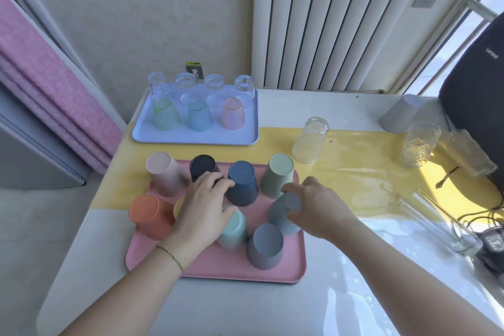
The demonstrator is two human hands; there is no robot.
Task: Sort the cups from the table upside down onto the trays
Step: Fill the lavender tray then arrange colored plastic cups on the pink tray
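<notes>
With the pink tray (218,267) nearly full, your right hand (319,207) grips a tilted grey ribbed cup (281,219), left hand (204,204) with fingers relaxed, glass tumblers (311,142) waiting on the bench (245,308).

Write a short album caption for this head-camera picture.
Right hand holds a tilted grey cup on the pink tray of upturned cups, left hand over others; glasses stand on the table.
</notes>
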